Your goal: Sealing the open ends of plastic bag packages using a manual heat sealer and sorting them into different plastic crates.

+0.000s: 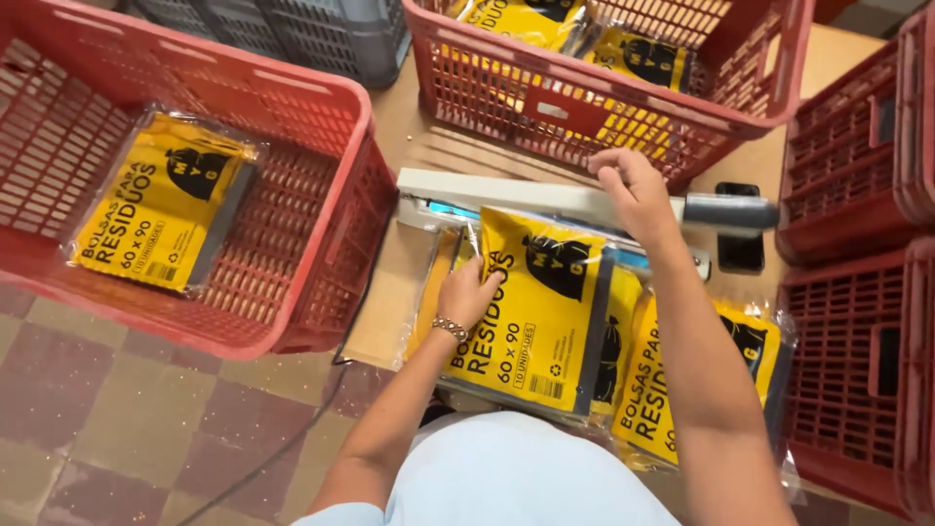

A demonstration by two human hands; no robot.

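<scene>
Single head-worn view, looking steeply down and forward from my position, close over the table [390,302]; floor [117,429] visible lower left. No second view to overlap.

Two bare hands show: the left hand [469,292] at the centre and the right hand [633,187] above it. Red plastic crates number four: one at upper left [321,97], one at top centre [779,88], two stacked along the right edge [847,156] [847,390]. One grey crate [321,34] sits at the top. Yellow bag packets: one in the left crate [156,200], at least two in the top crate [521,19], three at the centre [536,302]. One sealing machine [516,193], one dark phone [740,253].
</scene>
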